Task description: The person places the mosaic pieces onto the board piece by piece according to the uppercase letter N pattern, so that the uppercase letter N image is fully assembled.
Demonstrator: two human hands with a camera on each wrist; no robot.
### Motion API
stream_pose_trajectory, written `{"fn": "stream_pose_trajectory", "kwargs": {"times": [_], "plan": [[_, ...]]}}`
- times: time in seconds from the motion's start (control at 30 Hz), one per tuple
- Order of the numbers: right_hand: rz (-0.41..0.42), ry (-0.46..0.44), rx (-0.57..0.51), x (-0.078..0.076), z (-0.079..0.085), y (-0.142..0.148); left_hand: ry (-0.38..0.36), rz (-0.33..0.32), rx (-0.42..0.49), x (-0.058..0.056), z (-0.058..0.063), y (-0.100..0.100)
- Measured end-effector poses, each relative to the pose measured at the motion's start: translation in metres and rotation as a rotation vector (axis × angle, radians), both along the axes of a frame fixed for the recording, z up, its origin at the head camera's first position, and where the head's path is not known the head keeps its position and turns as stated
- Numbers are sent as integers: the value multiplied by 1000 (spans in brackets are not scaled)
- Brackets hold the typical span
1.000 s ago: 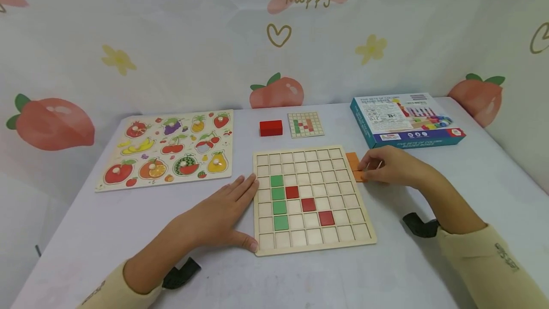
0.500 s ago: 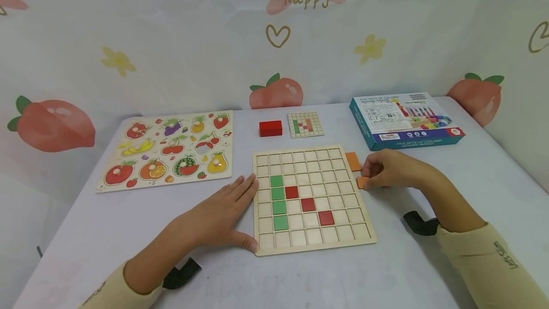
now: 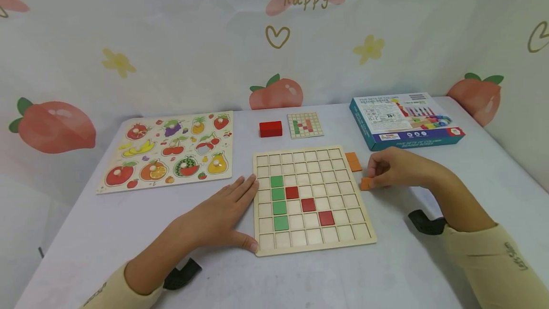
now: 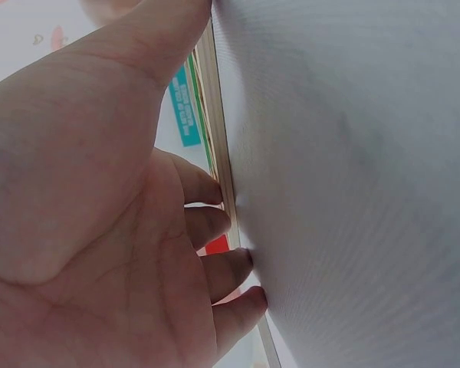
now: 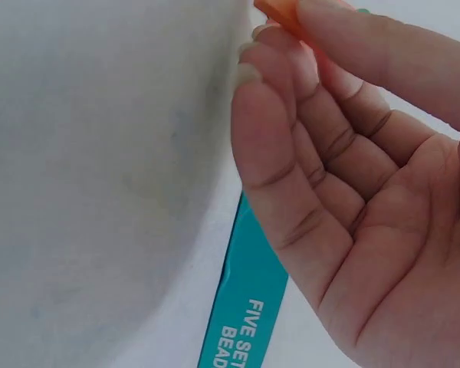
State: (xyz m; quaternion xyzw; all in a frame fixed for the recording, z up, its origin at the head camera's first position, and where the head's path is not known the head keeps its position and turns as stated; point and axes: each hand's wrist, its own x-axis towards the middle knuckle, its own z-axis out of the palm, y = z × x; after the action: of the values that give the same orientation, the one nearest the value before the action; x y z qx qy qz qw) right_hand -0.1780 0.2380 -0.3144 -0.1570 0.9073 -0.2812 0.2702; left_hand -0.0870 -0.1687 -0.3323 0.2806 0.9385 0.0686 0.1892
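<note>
A wooden grid board (image 3: 316, 249) lies on the white table, with several green tiles (image 3: 279, 207) in one column and red tiles (image 3: 308, 204) stepping down diagonally. My left hand (image 3: 214, 213) rests against the board's left edge, fingers extended and thumb near its lower corner. Just off the right edge, my right hand (image 3: 401, 168) pinches an orange tile (image 3: 366, 184) between thumb and fingers. That orange tile (image 5: 280, 11) is also at the thumb tip in the right wrist view. More orange tiles (image 3: 353, 161) lie beside the board's upper right edge.
Behind the board sit a red block (image 3: 270, 129) and a small patterned grid card (image 3: 305, 125). A fruit puzzle board (image 3: 165, 150) lies at the back left. At the back right is a teal and white box (image 3: 407, 120).
My right hand has drawn one orange tile away from the other orange tiles, toward me and to the right. The left hand and the board have stayed in place.
</note>
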Motion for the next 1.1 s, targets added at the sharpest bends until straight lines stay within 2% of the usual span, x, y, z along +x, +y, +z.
{"fn": "stream_pose_trajectory", "kwargs": {"times": [0.2, 0.43, 0.83, 1.1], "plan": [[-21, -19, -92, 3, 5, -3, 2, 0, -7, 0, 0, 0], [-18, -26, -176, 6, 2, -13, 2, -3, 0, 0, -1, -1], [3, -76, -216, 7, 0, -29, 4, 2, -2, 0, -1, 0], [55, -111, -254, 9, -2, -48, 3, 2, 0, 0, -1, 0]]}}
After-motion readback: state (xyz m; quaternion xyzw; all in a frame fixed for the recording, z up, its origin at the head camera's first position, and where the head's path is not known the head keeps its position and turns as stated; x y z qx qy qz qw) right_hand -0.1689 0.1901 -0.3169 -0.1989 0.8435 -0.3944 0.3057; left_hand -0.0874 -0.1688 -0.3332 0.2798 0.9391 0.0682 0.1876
